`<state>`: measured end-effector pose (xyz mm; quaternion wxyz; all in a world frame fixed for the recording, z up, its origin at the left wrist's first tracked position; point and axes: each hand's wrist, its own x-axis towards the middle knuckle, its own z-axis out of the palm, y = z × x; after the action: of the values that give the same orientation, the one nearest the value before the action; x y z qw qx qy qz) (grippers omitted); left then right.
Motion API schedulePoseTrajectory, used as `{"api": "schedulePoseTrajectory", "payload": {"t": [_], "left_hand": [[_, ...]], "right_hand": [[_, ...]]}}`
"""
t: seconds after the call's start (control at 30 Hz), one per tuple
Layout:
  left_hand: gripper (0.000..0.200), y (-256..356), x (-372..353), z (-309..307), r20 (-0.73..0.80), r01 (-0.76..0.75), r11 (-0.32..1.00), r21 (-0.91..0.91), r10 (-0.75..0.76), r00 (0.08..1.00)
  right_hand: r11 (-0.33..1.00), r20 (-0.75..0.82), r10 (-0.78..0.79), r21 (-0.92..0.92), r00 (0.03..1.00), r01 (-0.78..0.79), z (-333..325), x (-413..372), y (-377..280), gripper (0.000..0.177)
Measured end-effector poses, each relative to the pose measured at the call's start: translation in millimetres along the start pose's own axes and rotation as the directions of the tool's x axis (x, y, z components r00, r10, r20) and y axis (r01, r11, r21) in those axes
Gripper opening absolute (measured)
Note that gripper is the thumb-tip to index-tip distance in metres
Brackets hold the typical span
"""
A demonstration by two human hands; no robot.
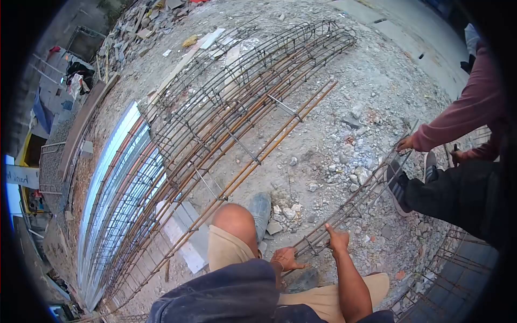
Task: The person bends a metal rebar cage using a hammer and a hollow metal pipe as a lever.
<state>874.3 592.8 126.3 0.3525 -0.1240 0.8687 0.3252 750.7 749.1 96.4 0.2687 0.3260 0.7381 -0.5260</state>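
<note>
A narrow cage of steel bars with ties (pixel 353 207) runs from between my knees up to the right. My left hand (pixel 288 259) is at its near end, with the thumb stretched out and the other fingers partly hidden. Further along the same cage, my right hand (pixel 337 240) has its fingers wrapped round a bar, thumb up. At the far end, a co-worker's hand (pixel 406 144) in a reddish sleeve holds the bars. The co-worker's other hand (pixel 458 156) is near a dark, thin item.
Long rebar cages (pixel 231 126) lie on the ground to the left, beside corrugated metal sheets (pixel 110 161). A pale board (pixel 186 234) lies near my knee. Rubble (pixel 361 175) and the co-worker's shoes (pixel 397 188) are at the right. More mesh (pixel 458 264) lies lower right.
</note>
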Motion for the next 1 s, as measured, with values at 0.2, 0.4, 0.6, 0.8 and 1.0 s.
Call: {"api": "schedulePoseTrajectory", "payload": {"t": [0.2,0.4,0.6,0.8,1.0], "left_hand": [[0.063,6.0,-0.7,-9.2,0.106,0.019,1.0,0.016,-0.021,0.994],[0.066,1.0,7.3,-5.8,0.104,-0.019,1.0,-0.017,0.02,0.994],[0.063,1.0,6.8,1.1,0.096,-0.082,0.996,-0.024,0.084,0.992],[0.061,-4.6,7.7,0.4,0.013,-0.074,0.997,0.001,0.073,0.997],[0.062,-4.3,6.2,1.2,-0.018,-0.086,0.996,-0.003,0.086,0.996]], "right_hand": [[1.0,-0.022,0.018,-0.005,1.0,-0.018,0.5,-3.3,1.5,0.041],[0.999,-0.073,0.01,-0.052,0.997,-0.014,0.4,-15.4,-17.6,0.041],[0.956,-0.153,-0.019,-0.293,0.988,-0.027,-2.8,-14.9,-11.4,0.049],[0.968,-0.155,0.021,-0.244,0.988,-0.059,1.5,-20.2,-17.9,0.051],[0.996,-0.123,0.051,-0.06,0.991,-0.059,3.8,-26.6,-24.5,0.045]]}}
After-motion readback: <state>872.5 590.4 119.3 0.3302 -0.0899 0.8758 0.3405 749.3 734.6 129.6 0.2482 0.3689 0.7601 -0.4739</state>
